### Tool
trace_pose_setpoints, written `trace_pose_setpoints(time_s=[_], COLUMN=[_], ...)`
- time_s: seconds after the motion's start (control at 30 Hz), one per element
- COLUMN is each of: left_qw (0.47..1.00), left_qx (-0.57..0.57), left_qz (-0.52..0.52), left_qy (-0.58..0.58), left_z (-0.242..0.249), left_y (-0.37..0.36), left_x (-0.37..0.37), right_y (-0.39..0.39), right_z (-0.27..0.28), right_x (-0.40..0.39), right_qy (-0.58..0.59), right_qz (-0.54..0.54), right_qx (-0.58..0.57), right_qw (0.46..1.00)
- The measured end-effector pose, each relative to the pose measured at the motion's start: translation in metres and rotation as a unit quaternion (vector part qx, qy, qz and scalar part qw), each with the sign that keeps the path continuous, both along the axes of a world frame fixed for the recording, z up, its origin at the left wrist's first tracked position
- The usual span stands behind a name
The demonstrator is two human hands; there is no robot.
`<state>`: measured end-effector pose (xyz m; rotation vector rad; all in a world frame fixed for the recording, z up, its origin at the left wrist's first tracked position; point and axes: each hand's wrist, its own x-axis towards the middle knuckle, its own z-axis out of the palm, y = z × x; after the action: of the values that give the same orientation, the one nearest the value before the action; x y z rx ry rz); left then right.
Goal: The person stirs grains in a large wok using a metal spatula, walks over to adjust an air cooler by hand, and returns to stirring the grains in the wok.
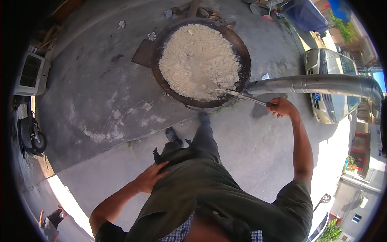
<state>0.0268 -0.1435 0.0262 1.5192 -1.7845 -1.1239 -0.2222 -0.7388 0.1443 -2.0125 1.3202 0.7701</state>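
Note:
My right hand (281, 107) is wrapped round the handle end of a long metal spatula (249, 98). Its far end dips into a pale, crumbly, flour-like mass (199, 58) and is partly buried there. The mass fills most of a large, dark, round wok (243, 76) in front of my feet. My left hand (150, 178) rests against my waist with its fingers apart, holding nothing.
A shiny metal pipe (300, 84) runs right from the wok's side. Wood pieces (194, 9) lie behind it. A car (325, 64) stands at right, a motorbike (32, 135) at left. Another person (51, 224) is at lower left.

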Motion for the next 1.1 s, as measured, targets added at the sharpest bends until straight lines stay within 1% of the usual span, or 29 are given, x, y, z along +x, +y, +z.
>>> trace_pose_setpoints(time_s=[0.07,0.1,0.13,0.17,0.23,0.27,0.3,0.33,0.37,0.4,0.43,0.47,0.53,0.6,0.63,0.67,0.7,0.8,0.83,0.9,0.93,1.0,1.1], left_qw=[1.0,1.0,1.0,0.999,0.997,0.996,0.994,0.991,0.988,0.985,0.983,0.983,0.983,0.991,0.994,0.994,0.995,0.994,0.993,0.995,0.996,0.996,0.996], left_qx=[0.003,0.005,0.006,0.006,-0.002,-0.007,-0.014,-0.007,0.001,0.009,0.041,0.043,0.046,0.042,0.04,0.049,0.057,0.084,0.095,0.064,0.048,0.062,0.056], left_qz=[0.006,0.009,0.024,0.04,0.074,0.09,0.108,0.13,0.152,0.173,0.179,0.178,0.171,0.127,0.104,0.092,0.079,0.048,0.04,0.048,0.052,0.034,0.01], left_qy=[-0.007,-0.01,-0.015,-0.019,-0.021,-0.019,-0.019,-0.012,-0.003,0.003,0.012,0.023,0.045,0.002,-0.017,-0.021,-0.027,-0.045,-0.05,-0.051,-0.053,-0.061,-0.067], left_z=[0.002,0.003,0.002,0.0,-0.005,-0.007,-0.008,-0.008,-0.007,-0.006,-0.01,-0.011,-0.01,-0.009,-0.008,-0.006,-0.001,0.006,0.007,0.008,0.008,0.001,-0.004], left_y=[-0.002,-0.003,-0.002,0.0,0.004,0.008,0.01,0.011,0.013,0.014,0.014,0.009,-0.003,-0.014,-0.019,-0.023,-0.027,-0.027,-0.025,-0.019,-0.016,-0.007,0.002], left_x=[-0.005,-0.008,-0.011,-0.018,-0.033,-0.041,-0.047,-0.054,-0.064,-0.072,-0.08,-0.079,-0.078,-0.071,-0.07,-0.068,-0.063,-0.052,-0.05,-0.044,-0.041,-0.034,-0.023], right_y=[-0.041,-0.053,-0.06,-0.068,-0.077,-0.071,-0.065,-0.056,-0.032,-0.016,0.001,0.019,0.06,0.096,0.103,0.108,0.109,0.102,0.102,0.108,0.112,0.122,0.134], right_z=[0.03,0.042,0.045,0.035,-0.002,-0.04,-0.088,-0.138,-0.16,-0.197,-0.23,-0.263,-0.295,-0.318,-0.321,-0.322,-0.321,-0.271,-0.263,-0.247,-0.24,-0.227,-0.22], right_x=[0.04,0.063,0.084,0.102,0.131,0.135,0.134,0.124,0.129,0.122,0.118,0.118,0.137,0.162,0.169,0.178,0.183,0.165,0.156,0.135,0.124,0.104,0.063], right_qy=[0.05,0.081,0.112,0.117,0.128,0.096,0.062,-0.022,0.007,-0.009,-0.035,-0.081,-0.131,-0.218,-0.245,-0.269,-0.292,-0.386,-0.393,-0.402,-0.405,-0.415,-0.419], right_qz=[0.138,0.204,0.267,0.287,0.33,0.349,0.367,0.367,0.28,0.233,0.193,0.129,0.033,-0.014,-0.1,-0.184,-0.265,-0.335,-0.353,-0.39,-0.412,-0.456,-0.473], right_qx=[-0.027,-0.049,-0.07,-0.063,-0.052,-0.079,-0.107,-0.149,-0.109,-0.117,-0.121,-0.121,-0.102,-0.121,-0.042,0.038,0.117,0.263,0.275,0.299,0.319,0.354,0.406], right_qw=[0.989,0.974,0.955,0.949,0.934,0.929,0.922,0.918,0.954,0.966,0.973,0.981,0.986,0.968,0.964,0.945,0.912,0.818,0.803,0.773,0.751,0.703,0.66])
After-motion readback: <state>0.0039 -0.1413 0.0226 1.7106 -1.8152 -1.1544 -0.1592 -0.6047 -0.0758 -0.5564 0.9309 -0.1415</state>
